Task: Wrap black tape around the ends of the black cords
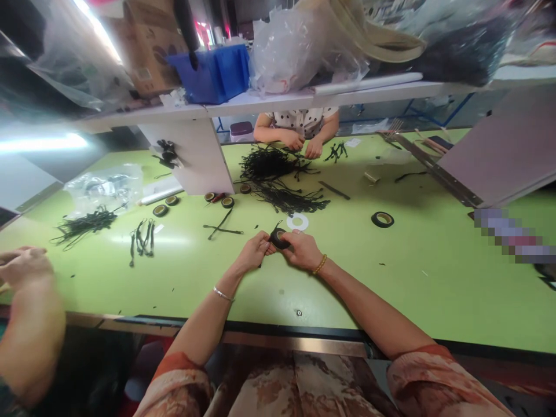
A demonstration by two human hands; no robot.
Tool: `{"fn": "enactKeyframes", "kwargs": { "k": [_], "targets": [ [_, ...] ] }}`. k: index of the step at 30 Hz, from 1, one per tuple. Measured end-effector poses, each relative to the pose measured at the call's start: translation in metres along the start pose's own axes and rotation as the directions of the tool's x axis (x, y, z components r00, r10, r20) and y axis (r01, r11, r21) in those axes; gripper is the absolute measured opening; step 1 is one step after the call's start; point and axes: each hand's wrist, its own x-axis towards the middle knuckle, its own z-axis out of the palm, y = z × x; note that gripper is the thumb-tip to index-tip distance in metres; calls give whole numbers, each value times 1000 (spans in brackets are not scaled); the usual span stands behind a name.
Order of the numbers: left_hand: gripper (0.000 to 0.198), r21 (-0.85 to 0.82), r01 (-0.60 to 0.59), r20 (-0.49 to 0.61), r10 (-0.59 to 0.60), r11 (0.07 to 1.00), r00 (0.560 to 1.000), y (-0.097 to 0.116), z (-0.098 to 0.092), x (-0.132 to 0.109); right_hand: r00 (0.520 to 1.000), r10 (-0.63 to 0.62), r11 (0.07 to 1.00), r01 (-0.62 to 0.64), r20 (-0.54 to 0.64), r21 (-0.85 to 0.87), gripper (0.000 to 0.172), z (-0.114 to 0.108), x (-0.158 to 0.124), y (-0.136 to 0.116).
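Note:
My right hand is closed round a roll of black tape, held above the green table in front of me. My left hand is pinched right beside the roll, on a thin black cord whose middle the fingers hide. A small dark loop shows just above the roll. Behind my hands lies a white ring, flat on the table. To the left, two short black cords lie crossed. A heap of black cords spreads out beyond the ring.
Another roll of black tape lies to the right, with several more rolls at the left divider. Across the table a co-worker's hands handle cords. Another person's arm rests at left. A shelf spans overhead, bearing a blue bin.

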Motion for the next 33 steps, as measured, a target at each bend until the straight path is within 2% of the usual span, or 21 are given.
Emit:
{"fn": "enactKeyframes", "kwargs": {
  "k": [4, 7, 11, 16, 19, 23, 26, 30, 33],
  "targets": [
    [15, -166, 120, 10, -120, 979, 993, -4, 0, 4, 999, -34, 998, 35, -19, 46, 21, 2, 0, 1],
    [19, -237, 125, 9, -127, 963, 992, -1, 0, 3, 998, -2, 957, 20, -63, 290, 30, 1, 1, -1],
    [31, -229, 88, 58, -76, 970, 995, 10, 4, -3, 980, 172, 782, -72, -103, 619, 36, -2, 5, -6],
    [40, -248, 89, 124, -59, 965, 990, 20, 6, -10, 964, 245, 522, -46, -98, 852, 37, 0, 8, -9],
    [44, -205, 125, 176, -89, 971, 980, 23, 1, -11, 935, 339, 411, -48, -103, 910, 35, 0, 8, -7],
    [49, -158, 131, 205, -97, 979, 974, 24, -3, -11, 904, 415, 364, -64, -101, 929, 37, -3, 10, -2],
    [50, -168, 97, 201, -62, 981, 978, 23, -2, -10, 895, 442, 281, -80, -56, 956, 37, -4, 11, 1],
    [51, -167, 37, 209, -1, 985, 978, 22, -4, -8, 867, 494, 80, -122, 67, 989, 38, -4, 12, -1],
    [51, -123, -5, 188, 28, 992, 982, 22, -6, -7, 875, 478, 48, -110, 74, 993, 37, -5, 12, -3]
  ]
}}
